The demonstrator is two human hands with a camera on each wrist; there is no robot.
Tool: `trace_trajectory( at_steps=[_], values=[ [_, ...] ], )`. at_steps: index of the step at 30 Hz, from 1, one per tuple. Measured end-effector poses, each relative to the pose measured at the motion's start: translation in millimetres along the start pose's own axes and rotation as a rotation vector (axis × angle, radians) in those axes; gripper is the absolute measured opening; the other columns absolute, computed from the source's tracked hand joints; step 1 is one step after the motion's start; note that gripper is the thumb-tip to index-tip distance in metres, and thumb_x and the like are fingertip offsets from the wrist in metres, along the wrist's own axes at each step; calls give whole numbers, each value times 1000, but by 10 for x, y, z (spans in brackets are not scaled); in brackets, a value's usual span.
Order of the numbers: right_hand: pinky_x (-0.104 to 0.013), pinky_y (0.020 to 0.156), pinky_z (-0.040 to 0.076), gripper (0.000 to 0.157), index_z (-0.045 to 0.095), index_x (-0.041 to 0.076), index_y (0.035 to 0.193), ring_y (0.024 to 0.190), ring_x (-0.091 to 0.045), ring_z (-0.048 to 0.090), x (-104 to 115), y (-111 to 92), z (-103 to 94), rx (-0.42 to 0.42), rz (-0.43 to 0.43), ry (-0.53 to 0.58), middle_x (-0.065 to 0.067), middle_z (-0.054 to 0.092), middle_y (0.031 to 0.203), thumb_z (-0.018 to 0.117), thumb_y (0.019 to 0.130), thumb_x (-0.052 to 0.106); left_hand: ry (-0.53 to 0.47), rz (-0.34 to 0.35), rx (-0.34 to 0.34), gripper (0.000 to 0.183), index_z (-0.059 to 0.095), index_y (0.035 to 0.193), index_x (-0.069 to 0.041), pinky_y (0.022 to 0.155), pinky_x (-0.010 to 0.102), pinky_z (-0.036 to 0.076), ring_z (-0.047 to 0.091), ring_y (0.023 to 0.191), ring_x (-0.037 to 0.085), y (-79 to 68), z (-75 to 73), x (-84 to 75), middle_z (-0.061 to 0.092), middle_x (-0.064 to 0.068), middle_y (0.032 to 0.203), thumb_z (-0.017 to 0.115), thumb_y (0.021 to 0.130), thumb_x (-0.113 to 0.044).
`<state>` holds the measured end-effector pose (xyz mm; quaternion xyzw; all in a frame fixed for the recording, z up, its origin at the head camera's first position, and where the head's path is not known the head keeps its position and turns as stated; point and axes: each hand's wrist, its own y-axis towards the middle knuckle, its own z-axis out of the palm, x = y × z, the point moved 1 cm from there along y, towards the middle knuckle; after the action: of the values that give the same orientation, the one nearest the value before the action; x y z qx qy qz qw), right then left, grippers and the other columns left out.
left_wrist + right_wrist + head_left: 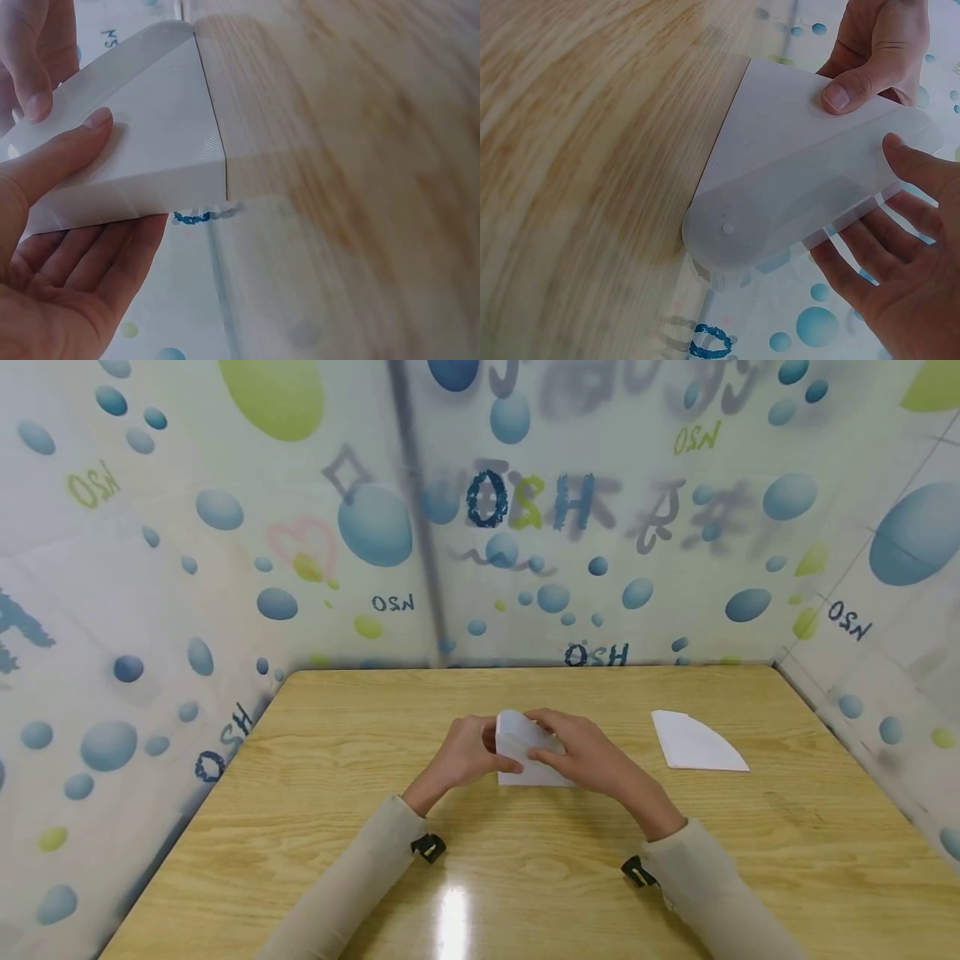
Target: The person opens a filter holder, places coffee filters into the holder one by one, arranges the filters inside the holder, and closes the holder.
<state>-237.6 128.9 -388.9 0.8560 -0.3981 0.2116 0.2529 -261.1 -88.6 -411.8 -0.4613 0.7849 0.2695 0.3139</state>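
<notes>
A white, flat-faced box-like thing (536,772) stands near the middle of the table, between both hands. Along one side of it runs a translucent plastic strip (780,199) with rounded ends and a small round stud near one end. My left hand (467,753) grips it from the left, thumb (79,146) on the white face and fingers under the thick edge. From the right, my right hand (588,750) holds the translucent side, thumb (915,165) on top and fingers below. What lies inside it is hidden.
A white fan-shaped piece (697,743) with one curved edge lies flat on the wooden table (337,735), right of the hands. Patterned walls (510,560) with blue and green dots enclose the table at the back and sides.
</notes>
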Motion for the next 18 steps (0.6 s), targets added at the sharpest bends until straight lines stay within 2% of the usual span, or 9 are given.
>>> trace_trajectory(
  at_steps=[18],
  values=[
    [-47,95,58,50,56,6,144,118,-29,68,-6,-10,-24,9,-5,10,-12,66,138,71,99,21,-12,-5,-4,48,75,122,-11,69,24,60,74,80,10,7,14,16,80,5,102,92,78,-19]
  ],
)
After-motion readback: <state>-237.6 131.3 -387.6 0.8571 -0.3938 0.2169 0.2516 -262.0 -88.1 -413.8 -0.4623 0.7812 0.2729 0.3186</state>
